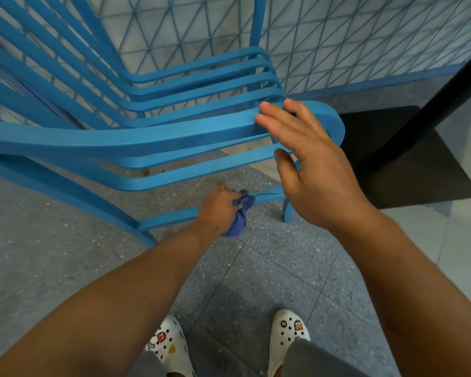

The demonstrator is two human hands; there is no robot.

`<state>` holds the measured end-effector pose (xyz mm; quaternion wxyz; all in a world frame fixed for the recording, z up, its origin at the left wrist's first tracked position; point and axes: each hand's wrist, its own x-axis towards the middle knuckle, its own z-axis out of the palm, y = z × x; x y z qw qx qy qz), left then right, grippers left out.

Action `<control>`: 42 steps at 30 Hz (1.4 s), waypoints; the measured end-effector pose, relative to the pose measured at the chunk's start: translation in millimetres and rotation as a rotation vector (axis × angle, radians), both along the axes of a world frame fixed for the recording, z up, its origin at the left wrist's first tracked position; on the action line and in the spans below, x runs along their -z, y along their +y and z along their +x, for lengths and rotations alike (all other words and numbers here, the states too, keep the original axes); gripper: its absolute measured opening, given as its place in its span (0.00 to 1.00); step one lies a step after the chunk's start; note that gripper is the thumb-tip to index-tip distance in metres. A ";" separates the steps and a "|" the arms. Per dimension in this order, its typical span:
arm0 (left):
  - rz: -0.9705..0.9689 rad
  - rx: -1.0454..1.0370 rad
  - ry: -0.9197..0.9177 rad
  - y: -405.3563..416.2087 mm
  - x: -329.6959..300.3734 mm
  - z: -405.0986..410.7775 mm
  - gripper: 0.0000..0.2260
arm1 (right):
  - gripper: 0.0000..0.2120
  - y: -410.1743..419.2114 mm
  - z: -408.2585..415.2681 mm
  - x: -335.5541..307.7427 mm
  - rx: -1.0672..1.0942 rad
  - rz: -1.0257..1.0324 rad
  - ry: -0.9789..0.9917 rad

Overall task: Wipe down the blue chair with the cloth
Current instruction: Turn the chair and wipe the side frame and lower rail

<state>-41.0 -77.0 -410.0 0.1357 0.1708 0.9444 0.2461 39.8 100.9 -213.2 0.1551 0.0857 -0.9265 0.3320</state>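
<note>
The chair [136, 137] stands on the speckled floor [52, 268], its long blue slats running left to right and curling over at the armrest end on the right. The left hand [219, 209] grasps a bunched blue cloth [241, 213] against a low rail near the floor; the cloth hangs down below the fist. The right hand [307, 161] is released, fingers straight, seemingly touching the armrest. A black table base [408, 159] sits just beside the chair.
</note>
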 end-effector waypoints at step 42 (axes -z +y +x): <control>0.030 0.040 -0.048 6.6 3.3 -0.1 0.08 | 0.26 30.9 5.3 -6.2 0.092 -0.044 -0.148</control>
